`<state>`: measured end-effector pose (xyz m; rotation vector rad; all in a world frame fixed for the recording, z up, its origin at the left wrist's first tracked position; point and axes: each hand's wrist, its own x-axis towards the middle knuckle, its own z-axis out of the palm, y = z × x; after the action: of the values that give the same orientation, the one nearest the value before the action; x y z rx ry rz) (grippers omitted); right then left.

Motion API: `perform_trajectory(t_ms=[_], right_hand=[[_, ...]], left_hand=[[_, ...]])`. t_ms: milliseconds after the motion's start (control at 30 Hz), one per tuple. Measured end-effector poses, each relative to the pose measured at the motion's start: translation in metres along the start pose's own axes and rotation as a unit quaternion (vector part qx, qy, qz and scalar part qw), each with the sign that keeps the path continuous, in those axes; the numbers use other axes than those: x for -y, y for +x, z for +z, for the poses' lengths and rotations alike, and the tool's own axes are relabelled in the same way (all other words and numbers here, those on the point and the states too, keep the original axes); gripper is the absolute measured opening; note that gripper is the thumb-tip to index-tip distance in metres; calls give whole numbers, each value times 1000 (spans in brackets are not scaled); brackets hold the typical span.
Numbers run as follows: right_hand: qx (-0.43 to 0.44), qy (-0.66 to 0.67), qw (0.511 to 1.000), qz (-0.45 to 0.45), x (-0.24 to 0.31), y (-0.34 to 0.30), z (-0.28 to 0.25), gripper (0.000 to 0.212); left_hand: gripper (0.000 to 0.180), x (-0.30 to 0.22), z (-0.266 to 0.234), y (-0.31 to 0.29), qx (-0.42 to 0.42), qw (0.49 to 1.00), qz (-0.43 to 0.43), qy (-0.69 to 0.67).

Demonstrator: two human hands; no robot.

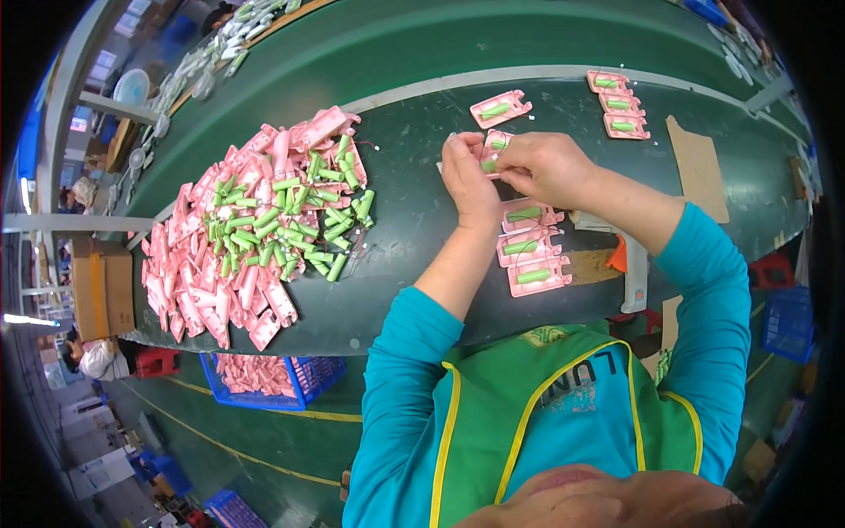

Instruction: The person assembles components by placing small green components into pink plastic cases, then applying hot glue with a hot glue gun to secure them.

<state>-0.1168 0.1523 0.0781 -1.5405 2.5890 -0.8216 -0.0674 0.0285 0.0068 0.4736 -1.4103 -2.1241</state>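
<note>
Over the bench, my left hand [469, 176] is closed round one side of a pink plastic shell [497, 139]. A green cylindrical battery [489, 165] lies in that shell, and the bent fingers of my right hand [550, 165] pinch at it; the fingertips partly cover it. Below my hands sits a column of pink shells [534, 276], each with a green battery and thin wires. Beyond them rests a single filled shell [500, 108]. A short row of filled shells [622, 104] lies at the far right.
A big heap of pink shells [189, 282] with green batteries [282, 220] on top covers the bench's left. Brown cardboard [695, 172] and a grey tool with an orange part [634, 277] lie right. A blue crate [304, 396] of pink parts stands below the edge.
</note>
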Motion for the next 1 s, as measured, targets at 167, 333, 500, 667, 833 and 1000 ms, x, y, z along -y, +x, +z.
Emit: perform_trajectory(t_ms=[167, 333, 500, 667, 833, 1000], right_hand=[[-7, -23, 999, -26, 2, 5, 0, 9], [-38, -57, 996, -63, 1, 6, 5, 5], [-81, -9, 996, -41, 1, 4, 8, 4], [-48, 19, 999, 11, -2, 3, 2, 4], [-14, 46, 999, 24, -4, 2, -12, 5], [65, 40, 997, 21, -7, 5, -19, 11]], left_hand=[[45, -2, 0, -1, -1, 998, 41, 42], [36, -4, 0, -2, 5, 995, 67, 79], [32, -3, -1, -3, 13, 993, 80, 82], [30, 1, -2, -2, 22, 992, 103, 73], [36, -1, -2, -2, 32, 991, 107, 68], [35, -3, 1, -5, 38, 985, 144, 85]])
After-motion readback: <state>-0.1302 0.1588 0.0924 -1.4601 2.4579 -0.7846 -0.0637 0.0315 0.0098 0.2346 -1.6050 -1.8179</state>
